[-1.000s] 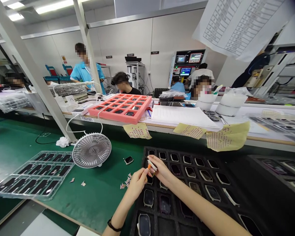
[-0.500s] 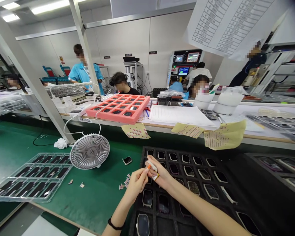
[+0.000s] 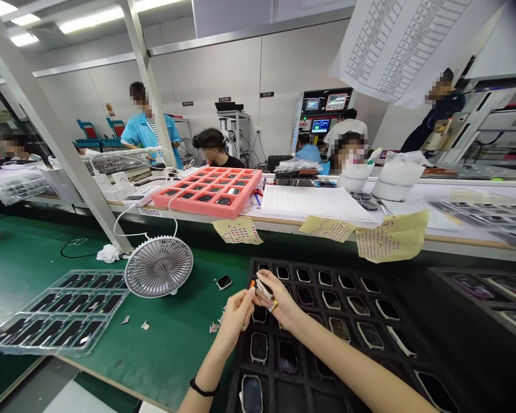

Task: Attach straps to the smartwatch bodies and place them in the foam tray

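Note:
My left hand [image 3: 238, 312], with a black band at the wrist, is closed in a pinch beside a small orange piece [image 3: 253, 283]. Its fingertips meet the piece held by my right hand [image 3: 284, 304]. That hand is closed around a small pale watch case [image 3: 264, 289], with a yellow strip [image 3: 275, 304] showing at its lower edge; the fingers hide much of it. Both hands are above the left part of a black foam tray [image 3: 290, 396] holding several watch cases with dark screens, such as this one [image 3: 258, 347].
A single watch case [image 3: 224, 281] and small paper scraps [image 3: 145, 325] lie on the green mat [image 3: 163, 350]. Left of them are a grey fan [image 3: 159, 267] and clear plastic trays [image 3: 60, 310] of black parts. A pink foam tray [image 3: 241, 206] sits on the shelf; co-workers are behind.
My left hand has drawn slightly left and down. The watch case in my right hand has turned, showing a darker side, and the orange piece now points up.

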The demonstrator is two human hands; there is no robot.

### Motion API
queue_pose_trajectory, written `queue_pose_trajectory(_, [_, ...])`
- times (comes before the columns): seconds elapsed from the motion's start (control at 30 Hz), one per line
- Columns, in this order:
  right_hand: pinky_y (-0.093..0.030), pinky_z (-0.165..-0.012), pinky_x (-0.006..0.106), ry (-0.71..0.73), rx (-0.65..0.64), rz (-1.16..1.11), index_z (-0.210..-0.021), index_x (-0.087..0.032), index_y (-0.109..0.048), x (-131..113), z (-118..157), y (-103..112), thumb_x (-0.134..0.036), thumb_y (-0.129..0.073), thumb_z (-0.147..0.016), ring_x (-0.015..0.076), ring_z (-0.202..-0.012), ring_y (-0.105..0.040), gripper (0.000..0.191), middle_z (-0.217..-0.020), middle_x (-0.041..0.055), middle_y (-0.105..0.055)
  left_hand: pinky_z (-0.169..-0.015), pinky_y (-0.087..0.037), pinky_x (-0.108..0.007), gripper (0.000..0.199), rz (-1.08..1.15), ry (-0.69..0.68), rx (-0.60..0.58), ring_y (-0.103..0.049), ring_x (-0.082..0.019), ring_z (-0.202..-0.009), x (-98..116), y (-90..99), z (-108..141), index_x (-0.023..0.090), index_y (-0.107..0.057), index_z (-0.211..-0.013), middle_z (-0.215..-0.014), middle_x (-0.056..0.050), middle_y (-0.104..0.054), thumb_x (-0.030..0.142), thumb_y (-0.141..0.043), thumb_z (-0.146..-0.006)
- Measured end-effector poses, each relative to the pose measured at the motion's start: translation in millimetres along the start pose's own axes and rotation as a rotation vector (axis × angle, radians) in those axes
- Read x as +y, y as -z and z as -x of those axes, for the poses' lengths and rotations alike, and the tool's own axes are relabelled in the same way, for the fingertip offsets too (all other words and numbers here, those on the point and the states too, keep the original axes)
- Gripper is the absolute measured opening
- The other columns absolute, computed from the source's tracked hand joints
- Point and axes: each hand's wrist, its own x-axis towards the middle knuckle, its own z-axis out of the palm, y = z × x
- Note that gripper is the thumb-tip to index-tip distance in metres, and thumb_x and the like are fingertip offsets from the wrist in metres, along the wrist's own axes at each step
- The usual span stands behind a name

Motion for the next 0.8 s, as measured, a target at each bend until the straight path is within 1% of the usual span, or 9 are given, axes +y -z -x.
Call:
queue_pose_trajectory(0.1, [-0.016, -0.035, 0.017, 0.039, 0.035, 0.115, -0.083, -0.022, -0.049, 4.3, -3.3, -0.2, -0.049, -0.074, -0.065, 0.0042, -0.035, -0.030, 0.040, -0.049, -0.0099, -0.046, -0.031, -0.012, -0.014, 0.054, -0.015, -0.031, 0.048, -0.018, 0.000, -0.032, 1.5, -1.6, -5.4, 0.017, -0.045, -0.065, -0.045, 0.012, -0.030, 0.067, -0.065, -0.064])
queue_pose_trajectory(0.17, [-0.017, -0.036, 0.018, 0.080, 0.061, 0.197, -0.084, -0.023, -0.049, 5.7, -8.6, 5.5, -0.053, -0.072, -0.065, 0.0048, -0.036, -0.030, 0.043, -0.051, -0.0097, -0.045, -0.031, -0.013, -0.014, 0.054, -0.008, -0.045, 0.079, -0.019, 0.000, -0.033, 1.8, 3.6, -6.7, 0.019, -0.040, -0.065, -0.047, 0.012, -0.029, 0.067, -0.065, -0.064])
queue_pose_trajectory(0.27, [-0.020, -0.038, 0.019, 0.179, 0.142, 0.323, -0.085, -0.024, -0.046, 2.7, -21.9, 23.3, -0.059, -0.065, -0.069, 0.0056, -0.039, -0.029, 0.043, -0.056, -0.0091, -0.043, -0.032, -0.016, -0.013, 0.054, 0.006, -0.072, 0.151, -0.017, 0.000, -0.034, 1.7, 23.9, -4.1, 0.020, -0.035, -0.067, -0.049, 0.013, -0.024, 0.068, -0.061, -0.068])
queue_pose_trajectory(0.33, [-0.024, -0.040, 0.020, 0.247, 0.199, 0.419, -0.085, -0.024, -0.046, -0.2, -32.5, 36.7, -0.060, -0.057, -0.074, 0.0078, -0.044, -0.034, 0.039, -0.061, -0.0071, -0.044, -0.032, -0.016, -0.012, 0.055, 0.001, -0.077, 0.189, -0.015, 0.000, -0.035, 0.9, 39.9, -0.1, 0.021, -0.032, -0.066, -0.049, 0.013, -0.021, 0.068, -0.060, -0.068])
queue_pose_trajectory(0.4, [-0.031, -0.045, 0.022, 0.307, 0.217, 0.531, -0.089, -0.025, -0.048, -0.4, -42.3, 46.9, -0.060, -0.052, -0.078, 0.0110, -0.051, -0.041, 0.037, -0.066, -0.0049, -0.047, -0.032, -0.016, -0.012, 0.056, -0.016, -0.064, 0.201, -0.015, 0.000, -0.035, -1.0, 51.0, 4.6, 0.021, -0.031, -0.065, -0.048, 0.014, -0.020, 0.068, -0.060, -0.067])
queue_pose_trajectory(0.53, [-0.040, -0.060, 0.028, 0.399, 0.146, 0.783, -0.095, -0.023, -0.053, 10.8, -52.5, 56.7, -0.052, -0.052, -0.080, 0.0162, -0.063, -0.049, 0.032, -0.068, -0.0028, -0.051, -0.031, -0.016, -0.013, 0.056, -0.058, -0.028, 0.187, -0.016, 0.000, -0.035, -7.1, 53.8, 11.9, 0.021, -0.033, -0.066, -0.049, 0.014, -0.020, 0.070, -0.061, -0.066])
queue_pose_trajectory(0.63, [-0.042, -0.067, 0.032, 0.415, 0.063, 0.980, -0.087, -0.022, -0.059, 19.9, -51.4, 63.7, -0.044, -0.053, -0.082, 0.0183, -0.066, -0.052, 0.024, -0.070, 0.0001, -0.057, -0.032, -0.015, -0.013, 0.057, -0.086, -0.007, 0.175, -0.014, 0.000, -0.035, -10.3, 52.1, 13.3, 0.021, -0.031, -0.066, -0.049, 0.014, -0.019, 0.070, -0.060, -0.066])
queue_pose_trajectory(0.7, [-0.043, -0.071, 0.033, 0.415, 0.004, 1.107, -0.082, -0.021, -0.062, 20.9, -49.7, 69.1, -0.038, -0.053, -0.085, 0.0200, -0.072, -0.056, 0.019, -0.073, 0.0022, -0.061, -0.032, -0.015, -0.014, 0.056, -0.104, 0.003, 0.170, -0.014, 0.000, -0.035, -11.3, 53.1, 12.6, 0.021, -0.031, -0.066, -0.049, 0.014, -0.018, 0.070, -0.059, -0.067])
queue_pose_trajectory(0.8, [-0.044, -0.076, 0.033, 0.408, -0.114, 1.275, -0.080, -0.021, -0.065, 13.9, -50.0, 73.5, -0.027, -0.051, -0.088, 0.0200, -0.080, -0.059, 0.018, -0.080, 0.0035, -0.066, -0.033, -0.015, -0.014, 0.054, -0.145, 0.016, 0.159, -0.014, -0.001, -0.036, -12.8, 55.3, 10.6, 0.022, -0.031, -0.068, -0.050, 0.013, -0.019, 0.069, -0.055, -0.070])
